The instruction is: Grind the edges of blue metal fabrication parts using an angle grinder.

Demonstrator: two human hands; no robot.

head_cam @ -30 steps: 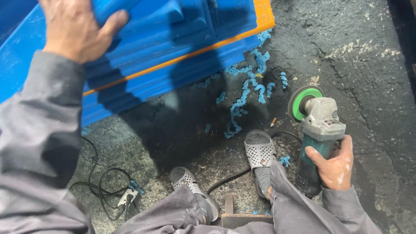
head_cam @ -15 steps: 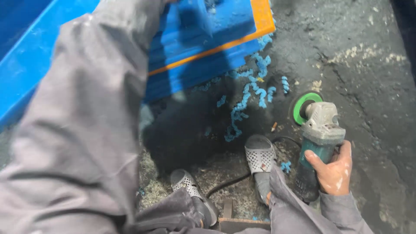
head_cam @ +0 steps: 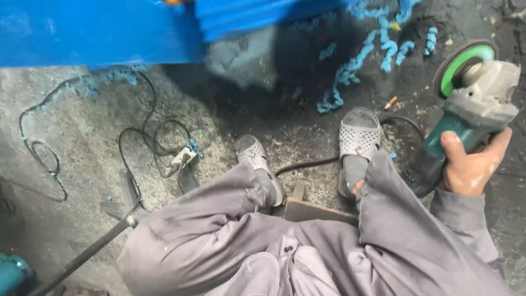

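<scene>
The right hand [head_cam: 472, 164] is closed around the dark green body of an angle grinder [head_cam: 466, 104], thumb up along the housing and fingers wrapped underneath where they cannot be seen. The grinder sits at the right edge of the view, held above the dark, gritty floor [head_cam: 263, 104], its green-rimmed disc [head_cam: 463, 63] tilted toward the upper left; the guard and the underside of the disc are hard to make out. The left hand is out of view entirely, so whether it holds anything cannot be told. Along the top a blue panel [head_cam: 98, 33] is cut off by the frame and blurred, with only a sliver of orange at its edge. Curled blue shavings [head_cam: 361, 60] lie scattered on the floor between the panel and the grinder. Two grey perforated sandals [head_cam: 359, 137] rest on the floor below them, half covered by grey trouser legs [head_cam: 230, 225]. A thin black cable [head_cam: 142, 142] loops at left, its far end lost at the frame edge.
</scene>
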